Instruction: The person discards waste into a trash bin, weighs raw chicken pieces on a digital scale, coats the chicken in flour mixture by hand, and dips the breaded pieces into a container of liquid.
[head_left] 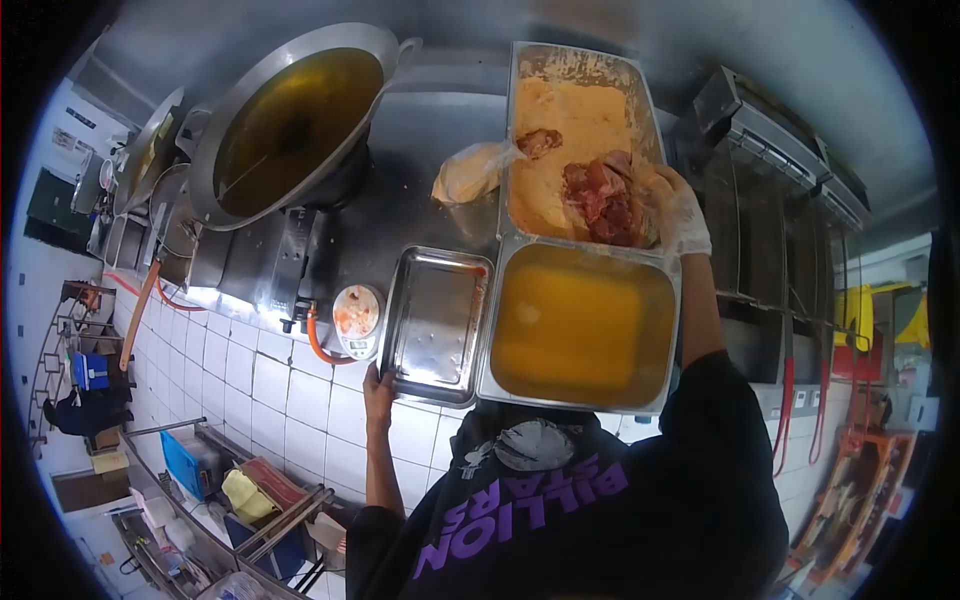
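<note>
My left hand (379, 396) is bare and closed on the near left corner of a shallow metal tray (437, 330), which holds only a little residue. My right hand (683, 212), in a clear plastic glove, curls against a heap of raw meat (603, 200) at the right side of a deep metal pan (512, 140). Its fingertips are partly hidden by the meat and flour. Orange-tinted flour (570, 105) fills the pan, with a smaller piece of meat (540, 143) lying in it. Below stands a pan of yellow liquid (585, 320).
A large wok of oil (300, 110) sits on a burner at upper left. A plastic bag with pale contents (470, 175) rests beside the flour pan. Left of the tray is a small scale (358, 315) with an orange hose (320, 340) beside it. Metal fryer-like equipment (765, 150) stands right.
</note>
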